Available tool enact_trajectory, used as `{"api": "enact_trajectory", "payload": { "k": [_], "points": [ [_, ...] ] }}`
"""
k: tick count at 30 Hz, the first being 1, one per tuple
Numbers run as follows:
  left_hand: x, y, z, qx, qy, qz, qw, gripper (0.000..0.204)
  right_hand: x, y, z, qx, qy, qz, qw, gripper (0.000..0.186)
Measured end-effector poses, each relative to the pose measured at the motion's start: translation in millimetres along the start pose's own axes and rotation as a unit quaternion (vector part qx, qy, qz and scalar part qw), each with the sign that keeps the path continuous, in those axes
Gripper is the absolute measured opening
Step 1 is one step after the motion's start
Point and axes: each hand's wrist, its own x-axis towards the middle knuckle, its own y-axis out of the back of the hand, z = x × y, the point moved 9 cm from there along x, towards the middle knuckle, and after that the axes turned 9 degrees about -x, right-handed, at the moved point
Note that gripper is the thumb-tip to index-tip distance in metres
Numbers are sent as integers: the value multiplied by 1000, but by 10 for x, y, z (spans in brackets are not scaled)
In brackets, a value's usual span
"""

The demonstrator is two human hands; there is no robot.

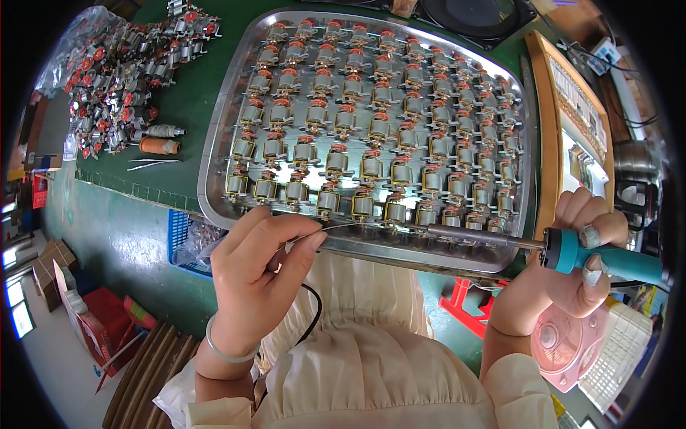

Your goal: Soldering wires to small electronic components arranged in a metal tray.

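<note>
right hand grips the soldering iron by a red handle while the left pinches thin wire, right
No, the handle is teal, not red. The head view shows it in the right hand, and the left hand pinching thin wire.

A: Clothing, please.
B: One loose cream garment [371,372] in light cloth, drawn into close gathers at the waist. Soft folds run above and below that line.
A: Sleeves?
B: Left sleeve [220,415] and right sleeve [518,386] match it in colour. Both are loosely cut and end well short of the wrists; the forearms are bare.
A: Left hand [261,268]?
B: One slim, smooth, pale bangle [232,358] rings the wrist.
A: Right hand [572,286]?
B: Two whitish wraps: finger wrap [590,237] on one finger, thumb wrap [593,270] on the thumb. Both look creased. Material cannot be determined.
</note>
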Motion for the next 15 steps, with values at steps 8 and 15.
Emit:
{"api": "enact_trajectory", "payload": {
  "k": [8, 15],
  "points": [
    [13, -40, -1, 5, 19, -16, 1000, 9, 9, -31, 20, 11, 2, -5, 1000, 22],
    [5, -46, -19, 4, 31, -14, 999, 9, 13, -27, 34, 7, -3, -4, 1000, 21]
  ]
}}
